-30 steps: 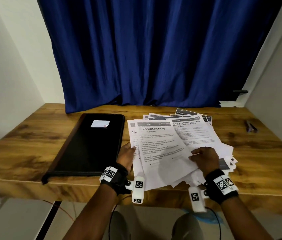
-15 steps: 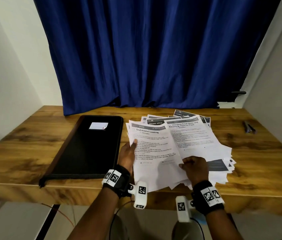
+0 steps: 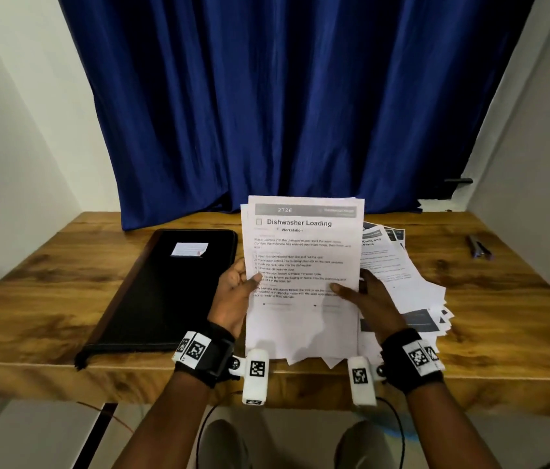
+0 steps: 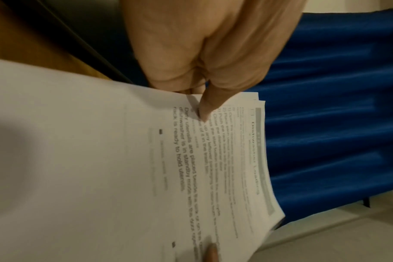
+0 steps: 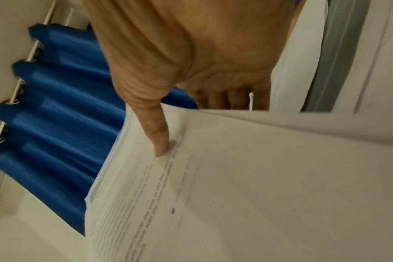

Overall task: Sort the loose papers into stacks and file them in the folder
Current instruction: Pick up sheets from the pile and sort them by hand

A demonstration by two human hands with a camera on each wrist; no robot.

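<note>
Vs. 1 s ago: sheaf of papers [image 3: 302, 282], then flat on table [image 3: 47, 299], now raised upright w/ "Dishwasher Loading" sheet facing me. My left hand [image 3: 233, 299] pinches left edge, thumb in front; right hand [image 3: 371, 302] grips right edge likewise. Loose pile [image 3: 412, 292] remains behind, right; folder [image 3: 165, 292] closed at left.
</note>
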